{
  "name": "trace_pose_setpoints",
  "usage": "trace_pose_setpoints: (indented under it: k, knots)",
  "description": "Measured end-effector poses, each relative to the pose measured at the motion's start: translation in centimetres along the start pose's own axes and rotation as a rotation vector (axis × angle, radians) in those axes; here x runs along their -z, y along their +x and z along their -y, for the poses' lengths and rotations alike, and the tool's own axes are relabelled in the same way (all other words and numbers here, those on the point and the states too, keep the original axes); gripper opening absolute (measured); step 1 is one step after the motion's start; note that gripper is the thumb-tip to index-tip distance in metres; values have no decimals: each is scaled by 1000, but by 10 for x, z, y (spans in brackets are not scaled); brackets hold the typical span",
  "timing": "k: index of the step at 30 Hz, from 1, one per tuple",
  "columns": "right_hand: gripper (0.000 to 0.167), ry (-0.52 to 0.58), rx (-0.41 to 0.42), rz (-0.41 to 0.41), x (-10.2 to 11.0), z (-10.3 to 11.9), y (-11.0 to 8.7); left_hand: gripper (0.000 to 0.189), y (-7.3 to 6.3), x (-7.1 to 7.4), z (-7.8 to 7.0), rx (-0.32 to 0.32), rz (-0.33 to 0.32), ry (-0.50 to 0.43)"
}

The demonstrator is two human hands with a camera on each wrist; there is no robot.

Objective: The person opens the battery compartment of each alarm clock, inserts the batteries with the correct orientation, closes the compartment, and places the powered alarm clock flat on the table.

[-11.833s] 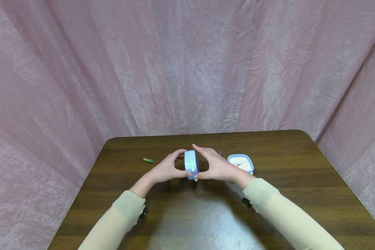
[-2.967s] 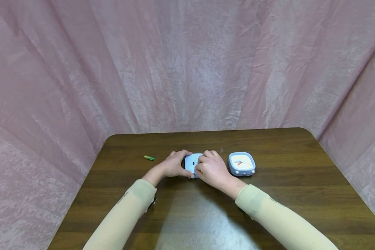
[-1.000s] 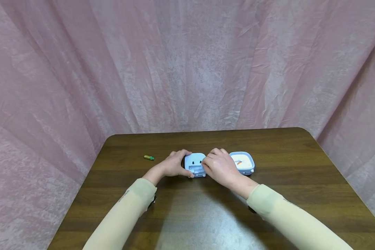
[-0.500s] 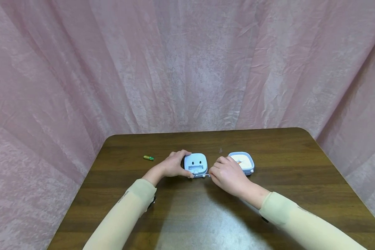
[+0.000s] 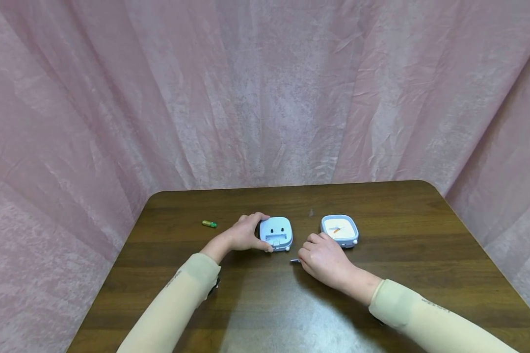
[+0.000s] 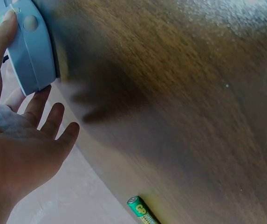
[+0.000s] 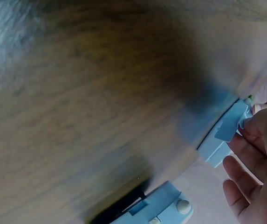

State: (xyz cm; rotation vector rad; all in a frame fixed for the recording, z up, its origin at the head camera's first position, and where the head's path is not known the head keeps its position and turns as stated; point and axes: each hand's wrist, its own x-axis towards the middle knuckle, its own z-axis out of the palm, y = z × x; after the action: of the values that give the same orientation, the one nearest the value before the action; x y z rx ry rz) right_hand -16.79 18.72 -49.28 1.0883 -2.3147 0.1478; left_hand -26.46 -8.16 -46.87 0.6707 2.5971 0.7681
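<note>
A light blue alarm clock (image 5: 279,224) lies back side up, its battery compartment uncovered. My left hand (image 5: 243,235) grips its left side, the thumb at the near edge and fingers at the far edge; the left wrist view shows the clock's blue side (image 6: 33,53) between them. To the right of this clock, my right hand (image 5: 329,262) pinches a small battery cover (image 5: 295,261). That flat blue cover (image 7: 234,123) shows between thumb and fingers in the right wrist view.
A second blue alarm clock (image 5: 338,228) with a white dial rests face up beyond my right hand. A green and gold battery (image 5: 209,224) lies left of my left hand. The wooden table (image 5: 265,304) ends at a pink curtain (image 5: 265,98).
The first clock was turned back side up, and its battery cover came off in my right hand. Lately that hand moved right and nearer with the cover; my left hand has stayed on the clock.
</note>
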Motion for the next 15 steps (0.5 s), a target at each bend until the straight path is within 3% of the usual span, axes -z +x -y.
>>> trace_pose_setpoints:
  k: [15]
  knots:
    - [19,-20,11,-2,-6,1,-3,98,2,0,1,0,2,12]
